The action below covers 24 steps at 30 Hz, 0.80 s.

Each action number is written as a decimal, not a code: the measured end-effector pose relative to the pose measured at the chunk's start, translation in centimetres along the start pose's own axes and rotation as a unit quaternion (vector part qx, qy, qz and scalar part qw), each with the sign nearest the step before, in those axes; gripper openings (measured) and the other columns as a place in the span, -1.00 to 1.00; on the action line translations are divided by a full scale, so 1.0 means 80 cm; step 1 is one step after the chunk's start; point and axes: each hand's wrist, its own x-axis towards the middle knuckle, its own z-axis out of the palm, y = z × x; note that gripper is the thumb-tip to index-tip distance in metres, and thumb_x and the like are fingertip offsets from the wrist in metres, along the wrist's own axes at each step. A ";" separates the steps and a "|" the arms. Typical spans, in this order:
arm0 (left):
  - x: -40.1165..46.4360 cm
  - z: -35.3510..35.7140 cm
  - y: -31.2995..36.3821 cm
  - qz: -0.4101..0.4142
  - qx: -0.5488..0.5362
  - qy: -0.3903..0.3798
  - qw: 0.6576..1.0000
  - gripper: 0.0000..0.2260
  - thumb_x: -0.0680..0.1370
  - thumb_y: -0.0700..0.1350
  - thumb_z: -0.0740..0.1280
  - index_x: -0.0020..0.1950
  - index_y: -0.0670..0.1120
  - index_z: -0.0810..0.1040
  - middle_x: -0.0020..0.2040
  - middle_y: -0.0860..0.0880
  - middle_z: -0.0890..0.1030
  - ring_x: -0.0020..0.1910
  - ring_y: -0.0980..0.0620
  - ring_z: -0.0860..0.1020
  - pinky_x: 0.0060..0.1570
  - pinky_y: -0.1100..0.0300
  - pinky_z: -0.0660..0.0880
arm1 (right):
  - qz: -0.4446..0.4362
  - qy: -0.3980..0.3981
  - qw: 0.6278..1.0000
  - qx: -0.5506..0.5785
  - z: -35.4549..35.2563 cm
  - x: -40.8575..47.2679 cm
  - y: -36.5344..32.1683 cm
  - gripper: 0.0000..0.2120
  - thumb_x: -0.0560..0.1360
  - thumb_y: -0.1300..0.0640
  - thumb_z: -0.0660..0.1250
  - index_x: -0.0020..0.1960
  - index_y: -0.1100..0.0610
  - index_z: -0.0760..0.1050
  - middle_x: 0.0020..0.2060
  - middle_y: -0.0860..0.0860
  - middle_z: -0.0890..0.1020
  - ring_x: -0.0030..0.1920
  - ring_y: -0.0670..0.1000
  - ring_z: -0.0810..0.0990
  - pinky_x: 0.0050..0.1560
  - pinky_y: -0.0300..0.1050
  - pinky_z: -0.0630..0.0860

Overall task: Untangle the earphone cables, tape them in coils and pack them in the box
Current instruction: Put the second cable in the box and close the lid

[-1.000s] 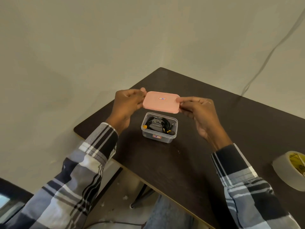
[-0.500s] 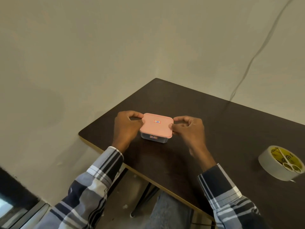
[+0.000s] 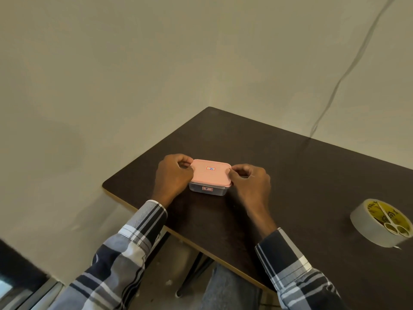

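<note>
Fig. — Lid, held above the open box 1 s ago and just set down 0.5 s ago, now sits on it w/ both hands still at its short ends. Table (image 3: 301, 186): dark top; box close to its near-left edge, well apart from the tape roll (image 3: 377, 222) by the right edge. Left hand (image 3: 173, 176) and right hand (image 3: 250, 183): fingers curled, each closed on one end of the lid, thumbs on top near the rim. Box (image 3: 207, 190): clear, upright; cables inside not visible from here. Pink lid (image 3: 211, 173): looks level, covering the whole box; whether it has snapped on cannot be told.

Step in hand (judgement): sealing. Press evenly at both ends, then run thumbs round all four corners; keep box flat on the table so it doesn't skid toward the edge. Uneven push may lift the opposite end.
</note>
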 end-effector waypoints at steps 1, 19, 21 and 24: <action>0.000 0.001 -0.001 0.003 0.005 -0.005 1.000 -0.83 0.55 -0.17 0.39 0.14 -0.07 0.61 0.06 -0.01 0.65 0.06 0.07 0.61 -0.17 0.35 0.50 | 0.004 0.007 1.000 0.009 0.002 0.000 0.002 -0.81 0.53 0.09 0.46 0.11 0.13 0.68 -0.04 -0.02 0.72 -0.14 -0.15 0.61 -0.17 -0.27 0.57; 0.020 0.000 0.002 -0.107 -0.115 -0.107 0.982 -0.82 0.58 -0.26 0.30 0.13 -0.12 0.63 0.02 -0.04 0.66 -0.04 0.10 0.62 -0.22 0.30 0.56 | 0.247 -0.103 0.937 0.226 0.002 0.030 -0.003 -0.93 0.52 0.24 0.44 -0.07 0.25 0.64 -0.13 0.16 0.73 -0.22 0.04 0.63 -0.23 -0.13 0.59; 0.023 0.001 0.003 -0.121 -0.115 -0.105 0.980 -0.88 0.58 -0.24 0.33 0.05 -0.10 0.63 0.01 -0.04 0.66 -0.04 0.08 0.63 -0.20 0.28 0.57 | 0.249 -0.098 0.936 0.229 0.004 0.032 -0.004 -0.82 0.53 0.14 0.45 -0.04 0.28 0.64 -0.15 0.16 0.72 -0.26 0.02 0.61 -0.30 -0.15 0.56; 0.027 0.003 0.004 -0.121 -0.112 -0.098 0.981 -0.93 0.58 -0.17 0.37 0.01 -0.11 0.64 -0.03 -0.03 0.67 -0.09 0.10 0.63 -0.27 0.32 0.53 | 0.255 -0.095 0.938 0.216 0.010 0.038 -0.003 -0.74 0.54 0.06 0.45 -0.05 0.29 0.62 -0.15 0.17 0.72 -0.25 0.04 0.60 -0.30 -0.13 0.54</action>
